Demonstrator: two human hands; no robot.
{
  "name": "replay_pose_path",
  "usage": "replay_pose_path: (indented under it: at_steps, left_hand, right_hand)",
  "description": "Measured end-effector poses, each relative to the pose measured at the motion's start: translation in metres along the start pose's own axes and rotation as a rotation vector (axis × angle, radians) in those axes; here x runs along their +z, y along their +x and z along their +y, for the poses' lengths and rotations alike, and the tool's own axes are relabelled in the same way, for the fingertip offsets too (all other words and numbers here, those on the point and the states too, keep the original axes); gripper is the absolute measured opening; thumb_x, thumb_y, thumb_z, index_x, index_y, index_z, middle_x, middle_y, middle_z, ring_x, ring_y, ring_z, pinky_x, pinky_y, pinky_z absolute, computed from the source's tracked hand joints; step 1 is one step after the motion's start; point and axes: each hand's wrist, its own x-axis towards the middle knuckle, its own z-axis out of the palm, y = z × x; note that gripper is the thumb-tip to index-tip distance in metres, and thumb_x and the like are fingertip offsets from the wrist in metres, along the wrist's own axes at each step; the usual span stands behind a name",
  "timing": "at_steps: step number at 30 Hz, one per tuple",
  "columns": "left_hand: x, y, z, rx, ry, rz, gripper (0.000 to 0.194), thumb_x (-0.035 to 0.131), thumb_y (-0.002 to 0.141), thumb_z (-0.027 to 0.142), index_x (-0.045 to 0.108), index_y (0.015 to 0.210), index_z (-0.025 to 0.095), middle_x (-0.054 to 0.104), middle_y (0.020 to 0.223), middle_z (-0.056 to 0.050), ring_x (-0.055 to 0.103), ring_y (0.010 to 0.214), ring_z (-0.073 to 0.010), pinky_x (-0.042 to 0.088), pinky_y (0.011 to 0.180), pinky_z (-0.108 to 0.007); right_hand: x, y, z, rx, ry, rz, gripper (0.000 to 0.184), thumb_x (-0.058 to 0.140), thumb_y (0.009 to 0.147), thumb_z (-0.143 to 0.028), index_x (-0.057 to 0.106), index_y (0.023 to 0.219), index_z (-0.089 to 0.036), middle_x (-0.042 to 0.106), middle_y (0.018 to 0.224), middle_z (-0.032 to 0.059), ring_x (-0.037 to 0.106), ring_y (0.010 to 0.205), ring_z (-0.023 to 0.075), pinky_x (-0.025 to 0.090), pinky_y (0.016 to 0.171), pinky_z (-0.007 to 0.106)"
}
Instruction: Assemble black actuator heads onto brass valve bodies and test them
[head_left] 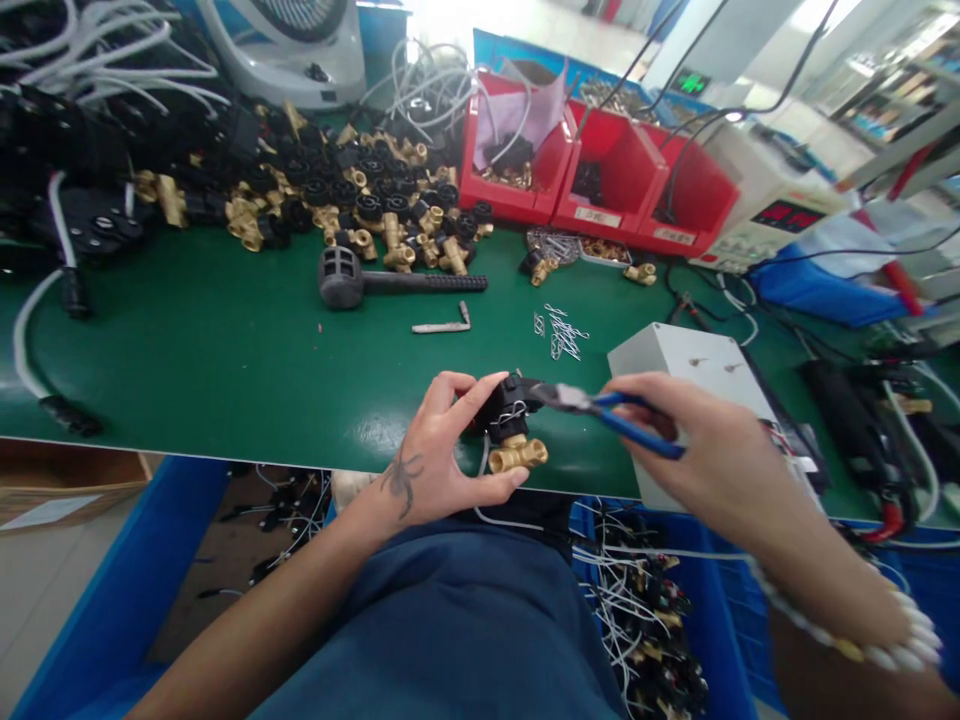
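My left hand (439, 450) grips a small valve (514, 432) with a black top and a brass body, held just over the near edge of the green table (225, 360). A thin wire clip sits on the black part. My right hand (697, 440) holds blue-handled pliers (600, 405), and their jaws touch the top of the valve's black part. A white wire hangs down from the valve toward my lap.
A heap of black-and-brass valves (360, 200) lies at the back, with a black mallet (375, 283), a metal tool (442, 325) and loose wire clips (562, 335) nearer. Red bins (600, 170) stand back right, a grey box (690, 375) by my right hand, a blue crate (660, 600) of wired parts below.
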Motion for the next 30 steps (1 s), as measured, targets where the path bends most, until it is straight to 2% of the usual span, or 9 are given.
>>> replay_pose_path:
  at_steps: [3,5,10,15,17,21,26,28,30]
  left_hand:
    - [0.001,0.000,0.000,0.007,-0.011,0.008,0.075,0.076,0.077,0.039,0.048,0.144,0.018,0.049,0.115,-0.009,0.053,0.100,-0.0215,0.055,0.091,-0.040]
    - [0.001,0.000,-0.001,0.014,-0.014,0.009,0.076,0.076,0.077,0.038,0.048,0.144,0.016,0.049,0.115,-0.009,0.053,0.099,-0.0212,0.055,0.090,-0.039]
    - [0.000,0.000,-0.001,-0.007,-0.007,-0.001,0.076,0.076,0.077,0.039,0.048,0.145,0.020,0.049,0.117,-0.009,0.054,0.103,-0.0230,0.055,0.094,-0.042]
    - [0.000,0.000,-0.001,-0.009,-0.015,-0.002,0.077,0.076,0.076,0.039,0.047,0.146,0.023,0.049,0.117,-0.008,0.054,0.102,-0.0227,0.055,0.093,-0.042]
    - [0.001,-0.001,-0.001,-0.009,-0.015,0.011,0.078,0.077,0.076,0.040,0.048,0.146,0.023,0.050,0.117,-0.008,0.054,0.103,-0.0229,0.055,0.094,-0.042]
    - [0.003,-0.002,-0.003,-0.027,-0.031,0.024,0.077,0.076,0.075,0.040,0.049,0.145,0.023,0.051,0.116,-0.008,0.054,0.101,-0.0227,0.056,0.092,-0.041]
    - [0.006,-0.003,-0.004,-0.001,-0.023,0.048,0.076,0.075,0.076,0.040,0.049,0.145,0.022,0.050,0.117,-0.008,0.054,0.104,-0.0229,0.054,0.095,-0.042]
    - [0.007,-0.003,-0.005,0.003,-0.023,0.054,0.076,0.075,0.076,0.040,0.049,0.145,0.022,0.050,0.118,-0.008,0.054,0.104,-0.0226,0.055,0.095,-0.041]
    - [0.007,-0.004,-0.006,-0.012,-0.025,0.054,0.076,0.076,0.075,0.041,0.050,0.145,0.023,0.051,0.118,-0.008,0.055,0.103,-0.0227,0.055,0.093,-0.040]
  right_hand:
    - [-0.003,0.000,-0.002,0.089,0.196,0.540,0.014,0.066,0.088,-0.028,0.064,0.101,-0.023,0.061,0.087,0.0021,0.057,0.069,0.0146,0.046,0.064,0.029]
    - [0.002,0.000,-0.003,0.067,0.312,0.669,0.011,0.063,0.091,-0.026,0.061,0.102,-0.024,0.057,0.086,0.0013,0.054,0.067,0.0131,0.046,0.062,0.028]
    - [0.006,0.000,0.000,-0.054,0.094,-0.006,0.012,0.060,0.086,-0.026,0.064,0.095,-0.020,0.063,0.077,0.0018,0.059,0.062,0.0140,0.045,0.055,0.026]
    - [0.001,-0.004,-0.004,0.131,0.135,0.544,0.018,0.056,0.096,-0.032,0.061,0.112,-0.024,0.063,0.091,0.0045,0.061,0.074,0.0178,0.050,0.067,0.032]
    - [0.006,-0.005,-0.002,0.101,0.153,0.455,0.021,0.050,0.098,-0.030,0.057,0.117,-0.025,0.061,0.088,0.0042,0.060,0.069,0.0174,0.049,0.061,0.030]
    - [0.006,-0.004,0.004,-0.033,-0.002,-0.070,0.020,0.057,0.086,-0.024,0.064,0.104,-0.021,0.065,0.078,0.0030,0.061,0.064,0.0171,0.046,0.056,0.028]
    - [0.002,-0.007,0.000,0.157,0.188,0.553,0.018,0.057,0.096,-0.032,0.059,0.113,-0.024,0.063,0.093,0.0049,0.060,0.075,0.0162,0.050,0.069,0.031]
    - [0.008,-0.008,-0.001,0.139,0.242,0.488,0.019,0.052,0.098,-0.032,0.054,0.116,-0.025,0.060,0.087,0.0038,0.058,0.069,0.0159,0.049,0.064,0.030]
    - [0.013,-0.008,0.000,0.071,0.185,0.162,0.018,0.054,0.092,-0.027,0.058,0.110,-0.024,0.061,0.080,0.0024,0.058,0.064,0.0166,0.047,0.058,0.029]
